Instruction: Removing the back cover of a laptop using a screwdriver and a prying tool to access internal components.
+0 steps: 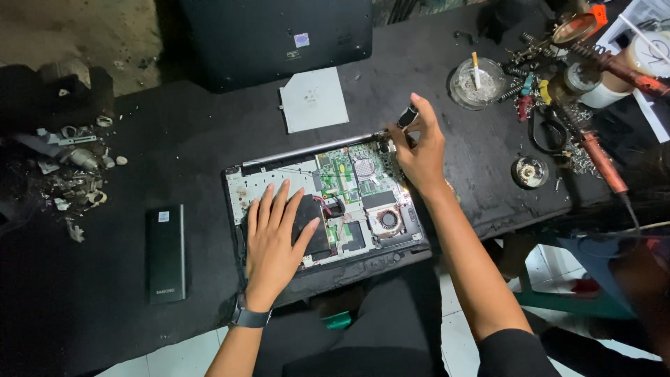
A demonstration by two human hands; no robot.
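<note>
R hand (pixel 421 150) pinches a small black screwdriver (pixel 407 115) by the handle, fingers closed round it, tip hidden behind the fingers, so can't tell if it's seated. Tool sits at the far-right corner of the opened laptop (pixel 328 202), near the hinge bar; shaft tilts up and away from the wearer. L hand (pixel 273 234) lies flat, fingers spread, holding nothing, pressing the black battery area on the near-left of the chassis. Laptop's long axis runs left-right, slightly skewed. R hand is the nearer 1 to that corner; fan (pixel 388 220) sits just below it
</note>
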